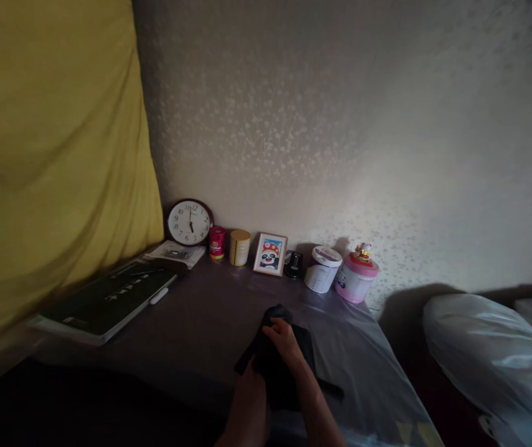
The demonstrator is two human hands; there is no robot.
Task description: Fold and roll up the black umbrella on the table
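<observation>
A black cloth item [288, 385], perhaps a bag or garment, lies bunched on the dark table near its front edge. A strap-like end sticks out at its right and another at its left. My right hand [283, 337] is closed on the upper part of the black cloth, fingers pinched together. Lower and to the left, my left hand [251, 382] is against the cloth, its fingers hidden in the dark material.
Along the wall on the table [191, 329] stand a clock [190, 222], a red can [216, 243], a yellow-lidded can [239, 248], a panda picture [270, 254] and two tubs [323, 270]. A green board [112, 298] lies left; plastic-wrapped bulk [493, 347] is right.
</observation>
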